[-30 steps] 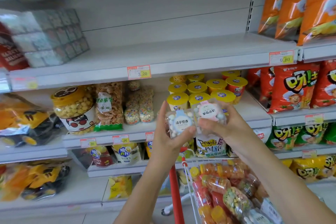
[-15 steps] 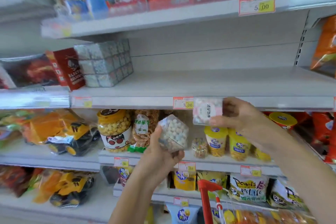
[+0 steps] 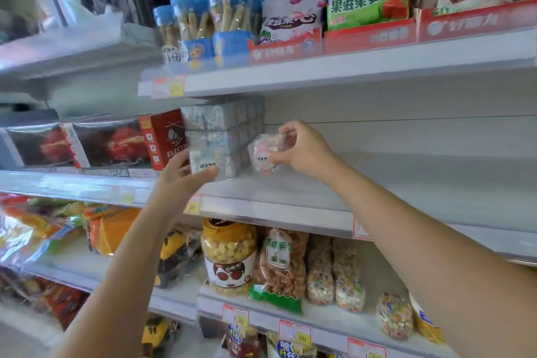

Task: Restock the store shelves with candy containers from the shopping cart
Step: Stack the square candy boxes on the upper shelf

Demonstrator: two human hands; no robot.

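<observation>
My left hand [image 3: 181, 180] grips a clear blue-labelled candy container [image 3: 207, 163] in front of the stack of like candy containers [image 3: 223, 128] on the middle white shelf [image 3: 319, 192]. My right hand [image 3: 302, 151] pinches a clear pink-labelled candy container [image 3: 265, 154] just right of that stack, low over the shelf surface. The picture is blurred, so I cannot tell if either container touches the shelf. The shopping cart is out of view.
A red box [image 3: 165, 139] and dark toy boxes [image 3: 112, 144] stand left of the stack. Right of my right hand the shelf is bare. Blue-lidded jars [image 3: 209, 17] and snack bags fill the shelf above; a yellow-lidded jar [image 3: 229, 256] and snack bags sit below.
Both hands rose from the lower shelf level up to the middle shelf with their containers, and now hold them beside the stack. The view tilted upward.
</observation>
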